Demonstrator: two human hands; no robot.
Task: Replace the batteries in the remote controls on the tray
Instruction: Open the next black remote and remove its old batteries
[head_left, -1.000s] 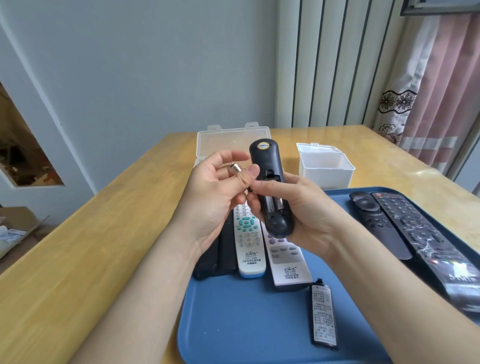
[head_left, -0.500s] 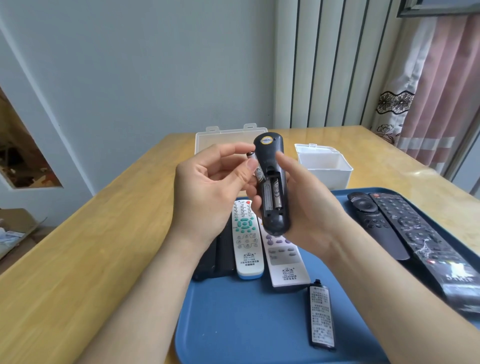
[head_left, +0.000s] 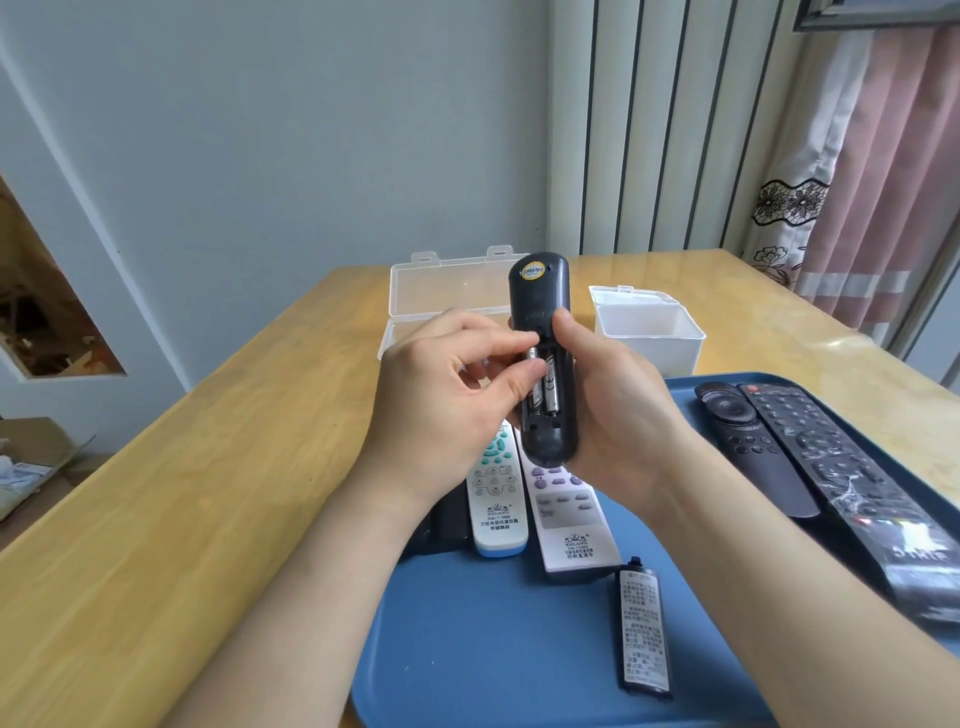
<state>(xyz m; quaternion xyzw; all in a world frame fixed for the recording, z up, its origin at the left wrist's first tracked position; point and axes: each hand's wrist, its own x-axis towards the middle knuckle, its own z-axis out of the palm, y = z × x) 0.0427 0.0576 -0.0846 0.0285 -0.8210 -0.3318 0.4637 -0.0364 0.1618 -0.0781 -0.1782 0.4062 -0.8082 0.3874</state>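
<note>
Above the blue plastic tray (head_left: 467, 649), the right hand (head_left: 618, 415) grips the rounded black remote control (head_left: 540, 291) upright, open compartment facing the person, so the left hand (head_left: 441, 410), pinching a silver cylindrical battery (head_left: 532, 361), can seat it

The person's left hand (head_left: 441, 400) and right hand (head_left: 621, 415) were bare. The left forearm (head_left: 322, 571) and right forearm (head_left: 779, 597) were likewise uncovered as far as they showed.
</note>
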